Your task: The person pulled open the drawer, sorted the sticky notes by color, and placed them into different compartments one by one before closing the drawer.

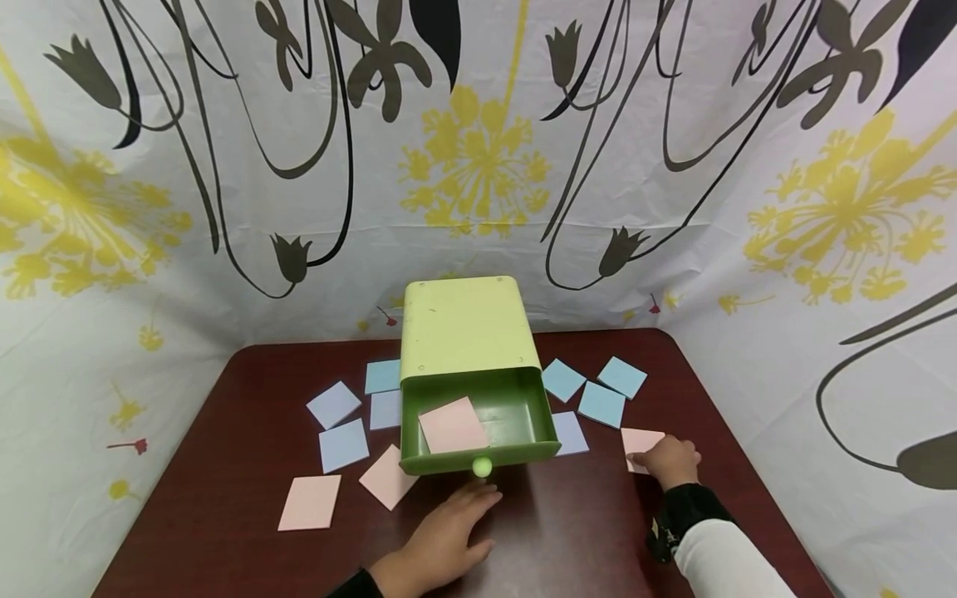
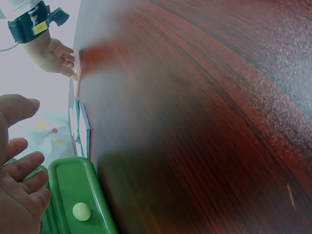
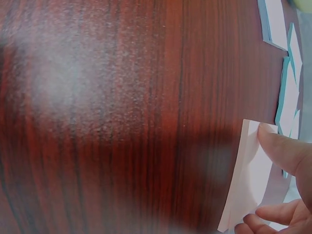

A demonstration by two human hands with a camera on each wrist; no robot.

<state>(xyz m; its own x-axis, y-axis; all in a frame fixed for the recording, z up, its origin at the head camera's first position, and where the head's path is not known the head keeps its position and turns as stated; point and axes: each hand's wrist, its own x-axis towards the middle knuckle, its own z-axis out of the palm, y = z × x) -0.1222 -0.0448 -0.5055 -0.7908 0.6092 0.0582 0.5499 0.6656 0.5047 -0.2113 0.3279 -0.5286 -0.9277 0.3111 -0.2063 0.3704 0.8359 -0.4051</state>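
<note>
At the right of the table my right hand (image 1: pixel 673 462) grips a pink sticky note pad (image 1: pixel 635 438). In the right wrist view the thumb lies at one edge of that pad (image 3: pixel 247 180) and curled fingers are at the opposite edge. My left hand (image 1: pixel 441 541), fingers loosely extended and holding nothing, hovers just in front of the round knob (image 1: pixel 482 467) of a green drawer (image 1: pixel 516 415). The drawer is pulled out of a pale yellow-green box (image 1: pixel 469 328). Inside it, on the left, lies another pink pad (image 1: pixel 453 425).
Left of the box lie two pink pads (image 1: pixel 310 503) (image 1: pixel 387 477), several lilac-blue pads (image 1: pixel 344 445) and a light blue pad (image 1: pixel 382 376). To its right are several light blue pads (image 1: pixel 601 404) and a lilac pad (image 1: pixel 571 433). A flower-patterned curtain (image 1: pixel 478 249) surrounds the dark red table (image 1: pixel 224 482).
</note>
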